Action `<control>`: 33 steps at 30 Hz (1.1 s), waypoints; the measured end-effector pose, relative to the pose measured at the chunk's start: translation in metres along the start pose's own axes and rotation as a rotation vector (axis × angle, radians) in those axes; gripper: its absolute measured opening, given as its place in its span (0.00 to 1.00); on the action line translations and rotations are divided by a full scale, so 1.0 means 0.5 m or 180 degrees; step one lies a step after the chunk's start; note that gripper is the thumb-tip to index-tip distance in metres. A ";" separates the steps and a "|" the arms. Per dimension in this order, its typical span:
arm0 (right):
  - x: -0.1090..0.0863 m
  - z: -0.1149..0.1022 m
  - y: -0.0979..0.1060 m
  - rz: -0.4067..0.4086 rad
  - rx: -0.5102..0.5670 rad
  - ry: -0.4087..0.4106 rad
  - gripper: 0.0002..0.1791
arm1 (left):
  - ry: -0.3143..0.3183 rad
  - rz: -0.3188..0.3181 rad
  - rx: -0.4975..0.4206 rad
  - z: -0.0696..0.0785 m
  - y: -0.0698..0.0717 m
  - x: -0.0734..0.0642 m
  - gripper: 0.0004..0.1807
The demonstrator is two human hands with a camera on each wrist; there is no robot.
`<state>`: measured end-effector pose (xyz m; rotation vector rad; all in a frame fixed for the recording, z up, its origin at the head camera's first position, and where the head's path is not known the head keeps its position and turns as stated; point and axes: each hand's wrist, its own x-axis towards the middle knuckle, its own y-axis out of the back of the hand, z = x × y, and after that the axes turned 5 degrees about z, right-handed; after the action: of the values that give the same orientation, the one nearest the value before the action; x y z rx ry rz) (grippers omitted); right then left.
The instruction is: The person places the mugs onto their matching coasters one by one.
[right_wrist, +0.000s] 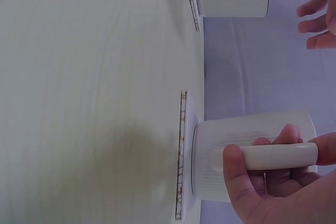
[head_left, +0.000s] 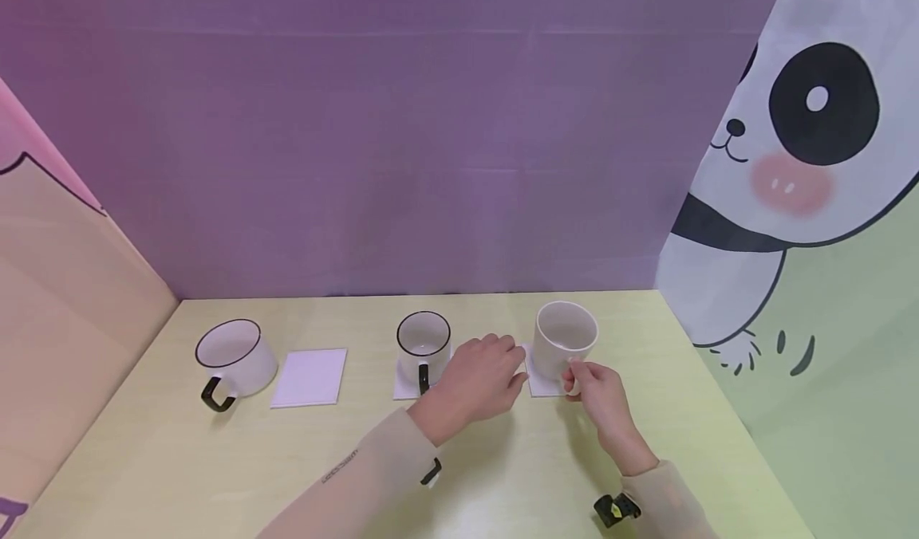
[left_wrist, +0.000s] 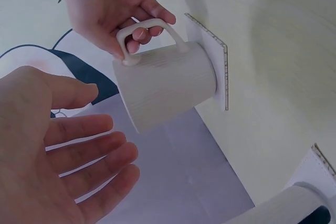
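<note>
Now the right hand grips the plain mug handle; the left hand hovers, fingers extended.

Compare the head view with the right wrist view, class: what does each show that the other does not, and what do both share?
Only the head view shows the far-left mug, the bare pad beside it and the painted panda.

Only the right wrist view shows that the right-hand pad has a corrugated edge and that the white-handled mug on it has fine ridges.

Both show that mug's handle in the right hand, the middle mug on its pad, the left hand and the purple backdrop.
</note>
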<state>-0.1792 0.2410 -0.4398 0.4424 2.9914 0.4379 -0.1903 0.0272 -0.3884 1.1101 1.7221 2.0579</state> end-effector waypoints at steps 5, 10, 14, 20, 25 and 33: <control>-0.001 0.000 0.000 0.0010 -0.0019 0.0010 0.19 | 0.0005 0.0028 -0.0083 -0.014 0.013 -0.013 0.09; -0.001 -0.002 -0.003 0.0019 -0.0002 -0.0006 0.19 | 0.0103 0.0127 -0.0247 -0.029 0.026 -0.037 0.08; 0.000 -0.004 -0.007 0.0004 0.0015 0.0003 0.19 | 0.0159 0.0257 -0.0372 -0.041 0.031 -0.056 0.07; 0.001 -0.005 -0.008 0.0035 0.0008 0.0022 0.19 | 0.0107 0.0442 -0.0410 -0.050 0.033 -0.070 0.06; 0.002 -0.003 -0.009 0.0055 -0.0015 0.0019 0.19 | 0.0094 0.0524 -0.0407 -0.054 0.036 -0.079 0.06; 0.000 0.000 -0.004 0.0043 -0.0093 0.0037 0.20 | 0.0145 0.0588 -0.0463 -0.065 0.041 -0.095 0.07</control>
<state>-0.1797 0.2393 -0.4404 0.4594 2.9907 0.4866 -0.1740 -0.0316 -0.3889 1.2252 1.5110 2.2935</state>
